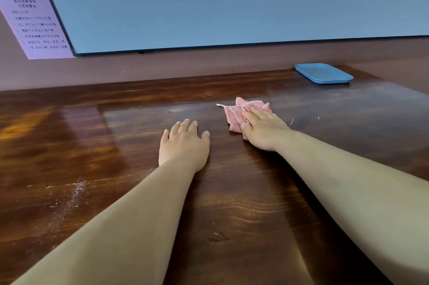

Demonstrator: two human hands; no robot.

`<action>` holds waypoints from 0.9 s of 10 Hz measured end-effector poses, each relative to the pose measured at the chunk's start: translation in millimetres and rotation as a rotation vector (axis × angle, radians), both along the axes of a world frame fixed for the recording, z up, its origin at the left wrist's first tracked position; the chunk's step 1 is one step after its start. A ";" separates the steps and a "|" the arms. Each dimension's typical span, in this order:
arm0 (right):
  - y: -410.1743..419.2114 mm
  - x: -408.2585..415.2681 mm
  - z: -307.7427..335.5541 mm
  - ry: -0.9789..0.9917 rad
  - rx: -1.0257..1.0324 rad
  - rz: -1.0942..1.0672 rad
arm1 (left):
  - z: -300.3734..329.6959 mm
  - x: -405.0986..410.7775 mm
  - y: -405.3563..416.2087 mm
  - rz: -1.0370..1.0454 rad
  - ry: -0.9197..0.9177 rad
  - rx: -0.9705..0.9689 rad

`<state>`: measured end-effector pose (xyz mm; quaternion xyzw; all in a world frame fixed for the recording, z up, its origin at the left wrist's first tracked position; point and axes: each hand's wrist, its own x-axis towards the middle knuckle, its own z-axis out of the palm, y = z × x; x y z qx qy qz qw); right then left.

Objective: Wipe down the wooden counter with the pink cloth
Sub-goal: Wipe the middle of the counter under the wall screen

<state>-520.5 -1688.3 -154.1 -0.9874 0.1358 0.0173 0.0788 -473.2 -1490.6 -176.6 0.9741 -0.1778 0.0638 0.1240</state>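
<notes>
Now mid-wipe: right hand (262, 128) flat, pressing pink cloth (241, 111) onto counter (232, 203), grip released; left hand (184, 143) braced flat, grasping nothing. Next likely: sweep toward dusty patch (77, 188) near left.

A large pale blue-grey panel (232, 1) with a thin dark frame fills the wall from ten to two o'clock. Beside it at ten o'clock hangs a pale notice (34, 20) with printed lines too blurred to read. A brownish-mauve wall strip (162, 66) runs below both. At two o'clock lies a blue tray (323, 73). Soft light gleams at nine o'clock.
</notes>
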 end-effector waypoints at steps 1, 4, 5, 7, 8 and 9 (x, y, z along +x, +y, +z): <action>1.1 -13.0 -5.4 -0.025 -0.003 0.037 | 0.2 -0.9 0.5 -0.002 0.006 0.004; -14.3 -6.1 -0.7 0.019 -0.007 -0.028 | 0.2 0.4 1.5 -0.006 0.010 0.012; -12.8 -18.2 -1.9 0.015 -0.002 0.007 | 0.0 0.3 1.0 -0.011 0.015 0.011; -23.5 -27.3 -9.3 0.009 0.014 0.043 | -1.7 2.4 2.5 -0.008 0.009 0.020; -21.9 -12.2 -1.1 0.032 0.000 -0.027 | -0.4 1.1 2.0 -0.008 0.003 0.017; -18.9 -23.7 -4.0 0.010 -0.006 0.012 | -0.7 0.8 1.7 -0.011 0.001 0.016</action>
